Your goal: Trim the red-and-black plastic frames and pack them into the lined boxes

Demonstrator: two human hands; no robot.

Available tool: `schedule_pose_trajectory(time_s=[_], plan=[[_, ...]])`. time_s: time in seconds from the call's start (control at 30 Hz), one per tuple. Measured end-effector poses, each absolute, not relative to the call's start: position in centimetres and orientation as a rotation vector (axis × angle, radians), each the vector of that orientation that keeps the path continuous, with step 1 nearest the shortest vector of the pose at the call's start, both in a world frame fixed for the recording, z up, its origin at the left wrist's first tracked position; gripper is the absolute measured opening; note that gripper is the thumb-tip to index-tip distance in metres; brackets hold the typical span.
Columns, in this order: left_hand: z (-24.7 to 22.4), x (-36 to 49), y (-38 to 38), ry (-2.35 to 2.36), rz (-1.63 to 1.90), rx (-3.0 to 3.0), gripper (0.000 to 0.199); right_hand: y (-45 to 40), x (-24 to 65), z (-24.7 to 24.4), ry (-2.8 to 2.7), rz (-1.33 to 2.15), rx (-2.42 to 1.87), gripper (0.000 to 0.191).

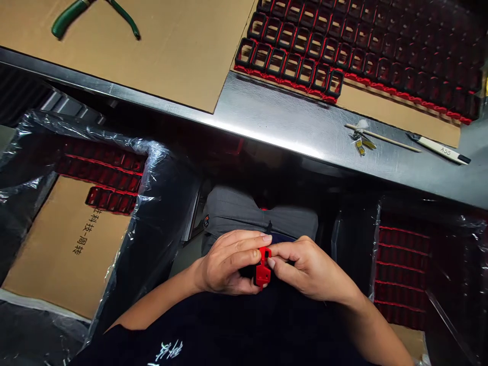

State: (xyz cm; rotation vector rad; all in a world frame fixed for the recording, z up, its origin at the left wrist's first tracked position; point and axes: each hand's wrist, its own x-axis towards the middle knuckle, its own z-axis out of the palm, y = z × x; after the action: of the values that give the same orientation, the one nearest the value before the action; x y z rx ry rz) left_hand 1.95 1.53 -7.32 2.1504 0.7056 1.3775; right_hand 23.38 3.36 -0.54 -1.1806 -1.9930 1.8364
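Note:
Over my lap, my left hand [235, 262] grips a small red-and-black plastic part [264, 269], its red side turned to the right. The fingers of my right hand [305, 267] are pinched together at the upper right edge of that part. Whether a small piece sits between the right fingertips is hidden. On the bench above stand rows of similar red-and-black plastic frames [292, 66], each with a rectangular opening.
A metal bench [267, 117] crosses the view, with cardboard [171, 56], green-handled pliers [70, 19], a thin stick [396, 140], keys [360, 145] and a white knife-like tool [438, 147]. Plastic-lined boxes left [152, 157] and right [375, 244] hold more frames.

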Motion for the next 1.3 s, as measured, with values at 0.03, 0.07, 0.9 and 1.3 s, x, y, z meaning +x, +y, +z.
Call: schedule_pose_trajectory(time_s=[0.03,0.07,0.9,1.3], plan=[[-7.3,2.0,1.5,0.703,1.378,2.154,0.058,3.3,23.3,-0.6,-1.984,1.836,-1.195,0.024],[-7.3,2.0,1.5,0.701,1.377,2.157,0.058,3.3,23.3,-0.6,-1.980,1.836,-1.203,0.024],[-7.7,1.8,1.5,0.726,1.357,2.135,0.063,3.3,24.0,-0.5,-1.830,1.893,-1.173,0.026],[-8.7,2.5,0.8,0.758,1.441,1.767,0.080,2.8,26.6,-4.3,-1.368,1.561,-1.648,0.035]])
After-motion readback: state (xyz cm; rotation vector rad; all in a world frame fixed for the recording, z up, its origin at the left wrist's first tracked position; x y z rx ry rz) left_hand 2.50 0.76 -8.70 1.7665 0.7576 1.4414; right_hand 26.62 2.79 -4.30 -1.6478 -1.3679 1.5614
